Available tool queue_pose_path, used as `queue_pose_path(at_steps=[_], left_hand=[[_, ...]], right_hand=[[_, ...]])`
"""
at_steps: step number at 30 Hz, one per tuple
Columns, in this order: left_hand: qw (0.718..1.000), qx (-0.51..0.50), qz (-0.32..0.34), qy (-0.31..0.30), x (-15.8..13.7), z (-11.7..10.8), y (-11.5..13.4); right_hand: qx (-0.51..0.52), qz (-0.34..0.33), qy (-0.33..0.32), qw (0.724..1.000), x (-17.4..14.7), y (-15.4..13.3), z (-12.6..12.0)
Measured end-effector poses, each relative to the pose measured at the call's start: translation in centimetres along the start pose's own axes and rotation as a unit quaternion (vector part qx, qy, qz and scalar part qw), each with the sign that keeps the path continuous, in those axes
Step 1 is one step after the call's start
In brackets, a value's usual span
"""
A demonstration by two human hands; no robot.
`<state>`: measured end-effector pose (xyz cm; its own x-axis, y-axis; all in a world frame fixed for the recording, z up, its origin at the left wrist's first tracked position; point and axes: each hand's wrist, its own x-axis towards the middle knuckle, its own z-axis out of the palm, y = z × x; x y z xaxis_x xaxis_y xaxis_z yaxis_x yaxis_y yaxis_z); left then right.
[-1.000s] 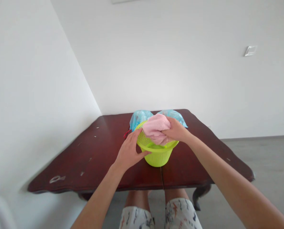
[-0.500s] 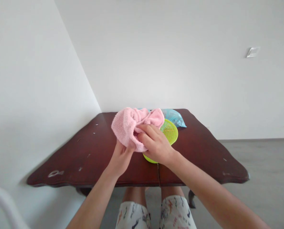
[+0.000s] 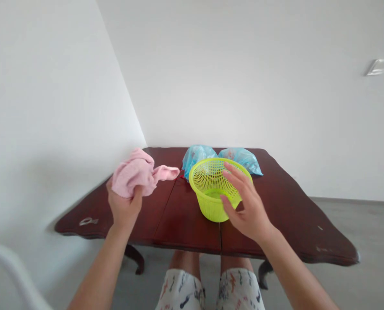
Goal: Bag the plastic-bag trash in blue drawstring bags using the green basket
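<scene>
Bunched in my left hand (image 3: 125, 209) is a pink fluffy cloth (image 3: 135, 174), held above the left part of the table with one end sticking out to the right. My right hand (image 3: 243, 202) is open, fingers spread, in front of the right side of a lime-green plastic basket (image 3: 206, 209). I cannot tell whether it touches the basket. The basket stands upright near the middle of the table, and its mesh inner wall and floor show.
Two blue plastic bags, a left one (image 3: 196, 155) and a right one (image 3: 243, 159), lie behind the basket. The dark red wooden table (image 3: 285, 224) has wavy edges and meets a white wall. Part of a white curved frame (image 3: 7, 267) shows at lower left.
My right hand has let go of the pink cloth and opened beside the basket. My left hand has carried the cloth to the left, uncovering the basket and the left bag.
</scene>
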<state>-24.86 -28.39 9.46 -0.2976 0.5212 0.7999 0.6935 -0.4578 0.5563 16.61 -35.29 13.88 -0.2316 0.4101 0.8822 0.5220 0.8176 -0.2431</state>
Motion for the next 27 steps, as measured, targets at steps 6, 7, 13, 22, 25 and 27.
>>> queue_pose_path(at_steps=[6,7,13,22,25,27], left_hand=[[0.918,0.282,-0.003,-0.279,-2.4,1.0,-9.5],[0.896,0.316,-0.018,-0.312,-2.9,1.6,-10.7],[0.818,0.387,-0.119,-0.408,-3.8,4.7,-14.9],[0.889,0.368,-0.033,-0.271,-2.3,6.9,-11.7],[0.896,0.324,0.018,-0.303,-2.5,8.5,-8.5],[0.895,0.278,0.048,-0.347,-2.5,10.4,-6.7]], right_hand=[[-0.119,0.257,0.286,0.915,-9.3,5.8,-4.7],[-0.127,0.288,0.299,0.901,-11.3,6.7,-5.2],[-0.171,0.396,0.184,0.883,-22.4,11.4,-7.3],[-0.369,0.355,-0.035,0.858,-29.6,10.9,-2.4],[-0.395,0.350,-0.042,0.848,-29.5,9.8,-1.2],[-0.401,0.356,-0.043,0.843,-29.2,9.6,-1.1]])
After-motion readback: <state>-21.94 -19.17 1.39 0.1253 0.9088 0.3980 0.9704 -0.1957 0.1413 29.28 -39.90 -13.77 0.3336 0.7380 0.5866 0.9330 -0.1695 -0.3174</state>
